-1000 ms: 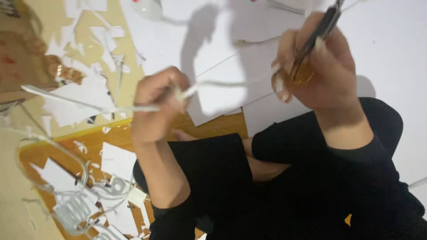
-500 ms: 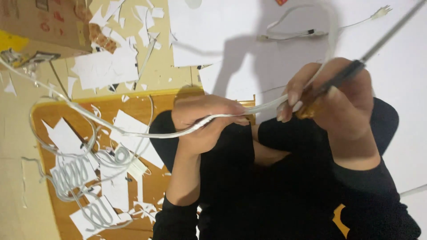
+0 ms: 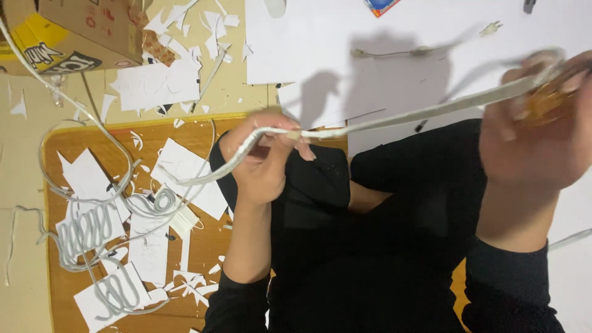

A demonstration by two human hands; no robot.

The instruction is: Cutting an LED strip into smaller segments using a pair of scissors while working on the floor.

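The left hand pinches a grey flat cable pulled taut to the right hand, whose fingers clasp an amber-handled tool; left of the cable, coiled lengths lie among paper scraps, suggesting work well underway.

Ref. landmark: wooden board. Board surface obstructed w/ paper scraps and coiled grey cable; cardboard box blocks far-left corner beyond it. Right of board, white sheet gives open passage, but taut white strip spans across above it.
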